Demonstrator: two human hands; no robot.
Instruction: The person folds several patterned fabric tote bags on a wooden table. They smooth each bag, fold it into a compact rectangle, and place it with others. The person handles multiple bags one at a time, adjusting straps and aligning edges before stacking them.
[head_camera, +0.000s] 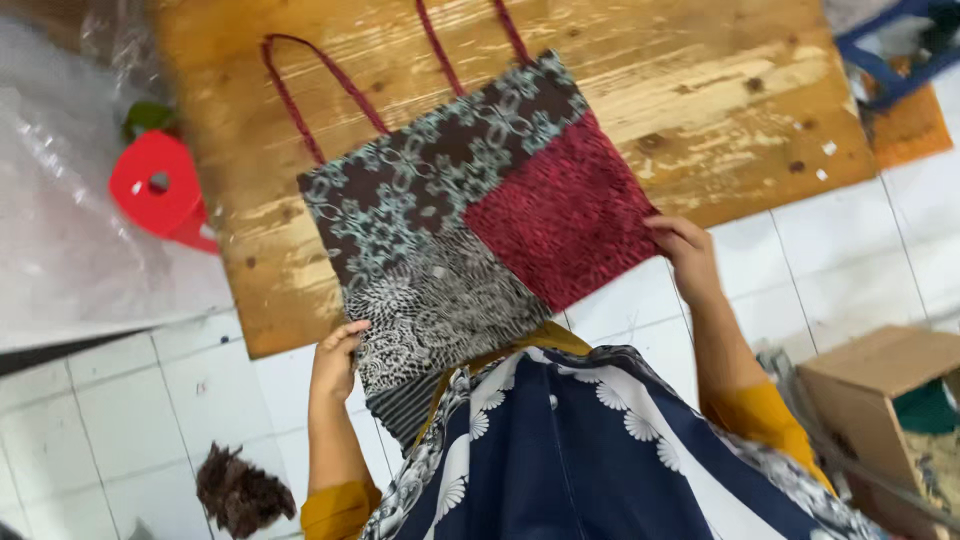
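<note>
A patchwork tote bag (470, 230) of teal-patterned, red and grey cloth lies flat on a worn wooden board (700, 90), its red handles (330, 85) spread away from the person. The left hand (337, 362) pinches the near corner, grip closed; the right hand (683, 250) seemingly clasps the red edge. A red stool (160, 185) stands nearby.

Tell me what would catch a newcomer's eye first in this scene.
A patchwork tote bag in teal-brown, red and grey prints lies spread on a worn wooden board, its red handles pointing away. The left hand grips its near corner and the right hand its red edge. A bright red plastic stool stands left of the board.
</note>
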